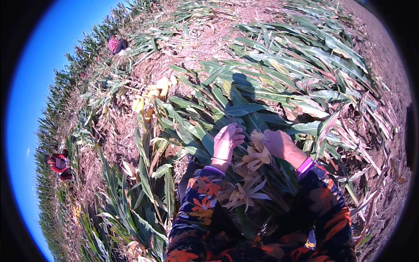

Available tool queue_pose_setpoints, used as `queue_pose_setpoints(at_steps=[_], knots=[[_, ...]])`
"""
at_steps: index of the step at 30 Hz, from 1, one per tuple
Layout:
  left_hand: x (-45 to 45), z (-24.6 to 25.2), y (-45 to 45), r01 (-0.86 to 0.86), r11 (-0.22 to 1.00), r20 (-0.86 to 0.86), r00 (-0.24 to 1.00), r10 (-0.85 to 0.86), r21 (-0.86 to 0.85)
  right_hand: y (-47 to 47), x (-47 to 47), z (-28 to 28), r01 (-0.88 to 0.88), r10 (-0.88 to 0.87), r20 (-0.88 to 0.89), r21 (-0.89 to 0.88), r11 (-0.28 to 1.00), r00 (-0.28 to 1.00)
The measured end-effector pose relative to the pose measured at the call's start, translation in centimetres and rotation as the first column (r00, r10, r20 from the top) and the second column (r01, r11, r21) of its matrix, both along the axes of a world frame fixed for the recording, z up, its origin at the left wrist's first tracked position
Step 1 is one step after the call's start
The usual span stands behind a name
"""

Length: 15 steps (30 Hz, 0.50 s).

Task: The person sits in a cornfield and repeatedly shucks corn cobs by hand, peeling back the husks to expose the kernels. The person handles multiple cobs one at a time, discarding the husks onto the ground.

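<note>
Cut green corn stalks lie before me. My right hand (277,143) is closed on the tip of a dry, pale corn husk (257,157). To its left, my left hand (227,140) is raised above the leaves with its fingers curled; whether it holds anything thin cannot be told. Just below the hands, another opened dry husk (245,194) spreads between my forearms. Beyond my left hand, a small pile of husked yellow corn cobs (154,91) rests on the ground. No cob shows in either hand.
Layers of cut corn stalks (294,68) cover the ground ahead and right. At far left sits a person (59,166); another person (117,44) sits farther up, near standing corn (52,124). More yellow cobs (77,214) lie at lower left. Bare soil (389,88) borders the right side.
</note>
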State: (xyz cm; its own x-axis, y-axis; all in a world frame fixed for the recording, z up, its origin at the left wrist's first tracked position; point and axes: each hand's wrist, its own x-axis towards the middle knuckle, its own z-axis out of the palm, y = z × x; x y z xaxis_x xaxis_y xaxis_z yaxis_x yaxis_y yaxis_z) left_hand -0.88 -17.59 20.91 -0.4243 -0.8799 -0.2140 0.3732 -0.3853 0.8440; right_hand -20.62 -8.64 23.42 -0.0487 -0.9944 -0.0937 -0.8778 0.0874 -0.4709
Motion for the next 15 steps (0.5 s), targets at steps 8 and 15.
queue_pose_setpoints(at_steps=[8,15], knots=[[-2.9,-2.3,2.9,0.491,0.814,0.571,0.781,-0.254,-0.309,1.8,5.9,-5.7,-0.336,0.372,-0.19,0.199,0.921,0.908],[-2.9,-3.5,3.0,0.547,0.761,0.648,0.727,-0.227,-0.348,0.9,3.6,-1.7,-0.415,0.397,0.123,0.207,0.886,0.91]])
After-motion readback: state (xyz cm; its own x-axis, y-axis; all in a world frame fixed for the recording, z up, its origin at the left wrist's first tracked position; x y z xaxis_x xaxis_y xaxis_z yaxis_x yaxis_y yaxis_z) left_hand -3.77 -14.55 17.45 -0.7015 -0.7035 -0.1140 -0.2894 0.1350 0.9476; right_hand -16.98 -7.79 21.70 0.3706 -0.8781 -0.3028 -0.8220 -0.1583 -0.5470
